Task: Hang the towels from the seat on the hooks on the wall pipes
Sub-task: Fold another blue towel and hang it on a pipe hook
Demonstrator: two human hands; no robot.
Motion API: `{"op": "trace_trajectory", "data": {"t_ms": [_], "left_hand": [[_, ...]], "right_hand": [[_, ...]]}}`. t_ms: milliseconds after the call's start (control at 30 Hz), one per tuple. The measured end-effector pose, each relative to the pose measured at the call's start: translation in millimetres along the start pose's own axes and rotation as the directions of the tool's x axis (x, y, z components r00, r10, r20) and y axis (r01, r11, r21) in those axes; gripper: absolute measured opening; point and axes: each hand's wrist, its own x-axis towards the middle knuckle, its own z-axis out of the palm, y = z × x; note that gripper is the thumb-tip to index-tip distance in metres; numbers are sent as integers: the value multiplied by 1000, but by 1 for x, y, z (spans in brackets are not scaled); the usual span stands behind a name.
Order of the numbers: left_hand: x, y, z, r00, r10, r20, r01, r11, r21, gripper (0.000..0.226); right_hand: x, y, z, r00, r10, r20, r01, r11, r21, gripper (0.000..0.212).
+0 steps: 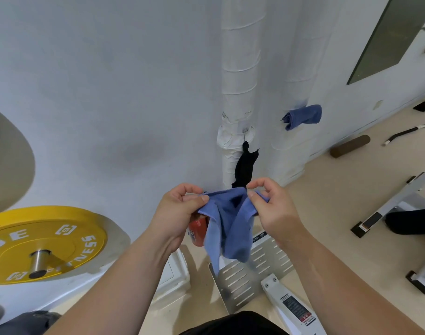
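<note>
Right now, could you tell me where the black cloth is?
The black cloth hangs on the left wall pipe, centre of the head view, just above the blue towel held in both hands.

Your blue towel [227, 223] covers most of a red can [198, 232] behind it; label unreadable. Yellow plate [41, 240] cut off at left edge, lettering partly lost. Hooks under the black towel [245, 165] and 2nd blue towel [303, 116] hidden by cloth. Warning sticker [297, 310] text too small to read.
</note>
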Motion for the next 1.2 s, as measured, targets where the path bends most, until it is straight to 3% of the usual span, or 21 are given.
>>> {"op": "trace_trajectory", "data": {"t_ms": [133, 200, 300, 400, 500, 600, 733, 867, 1200], "left_hand": [[-4, 7, 17, 998, 27, 59, -27, 1000, -6, 19], [-6, 10, 22, 995, 75, 66, -77, 997, 14, 20], [-8, 13, 20, 990, 128, 64, -133, 989, 66, 30], [-14, 11, 21, 987, 148, 69, -154, 984, 93, 32], [-19, 5, 24, 998, 58, 15, -57, 995, -86, 31], [-20, 4, 25, 998, -60, 12, 61, 958, -282, 16], [-24, 5, 23, 997, -80, 9, 80, 971, -227, 9], [-24, 7, 22, 999, -5, -34, 0, 990, -138, 9], [-32, 12, 27, 997, 54, 50, -47, 991, -128, 13]], "right_hand": [[-18, -10, 11, 981, 44, 191, -100, 950, 296, 25], [-21, -13, 14, 964, 37, 263, -132, 925, 355, 30], [-19, -13, 13, 959, -10, 285, -80, 949, 304, 35], [-18, -12, 15, 966, -42, 257, -35, 957, 289, 22], [-15, -12, 18, 977, -110, 181, 63, 967, 247, 13], [-13, -11, 22, 975, -199, 98, 194, 979, 57, 13], [-15, -16, 23, 929, -329, 168, 337, 941, -24, 10], [-18, -21, 22, 923, -246, 297, 230, 969, 86, 8], [-22, -26, 23, 954, -259, 154, 238, 961, 143, 15]]}}
